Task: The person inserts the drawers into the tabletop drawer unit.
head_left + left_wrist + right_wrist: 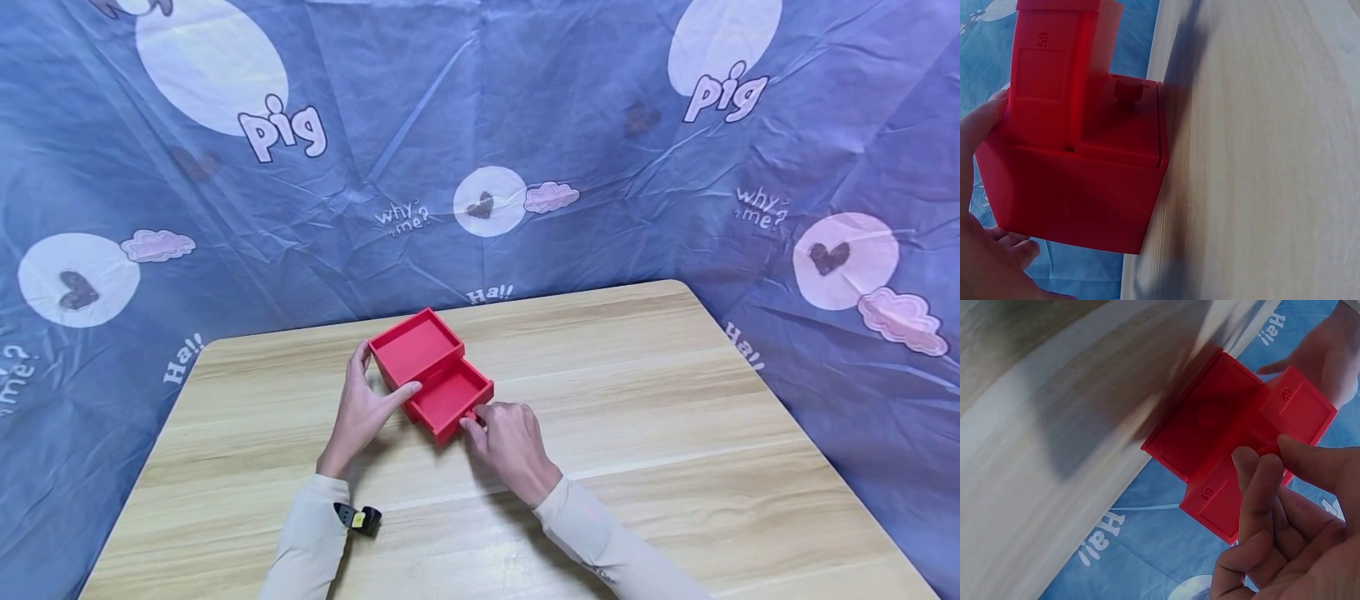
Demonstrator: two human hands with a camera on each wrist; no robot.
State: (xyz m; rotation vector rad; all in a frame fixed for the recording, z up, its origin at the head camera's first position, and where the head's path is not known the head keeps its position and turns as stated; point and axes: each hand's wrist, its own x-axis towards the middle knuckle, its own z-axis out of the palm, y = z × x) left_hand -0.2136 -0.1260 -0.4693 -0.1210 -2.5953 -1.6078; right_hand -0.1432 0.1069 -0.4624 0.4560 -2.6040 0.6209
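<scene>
A small red drawer box [416, 346] with a shallow recess in its top stands on the table. Its upper drawer [452, 398] is pulled out towards the lower right, and nothing lies inside. My left hand [363, 415] grips the box from the left, thumb at the front upper edge and fingers round the back. At the drawer's front, my right hand [515, 446] pinches its small knob [1267, 450] between thumb and fingers. Beneath it, the lower drawer [1122, 131] is closed, with a round knob of its own showing in the left wrist view.
The wooden table [652, 433] reaches back to a blue printed cloth [600, 250] hanging behind it and at both sides. A black strap with a yellow patch [358, 519] sits at the left sleeve.
</scene>
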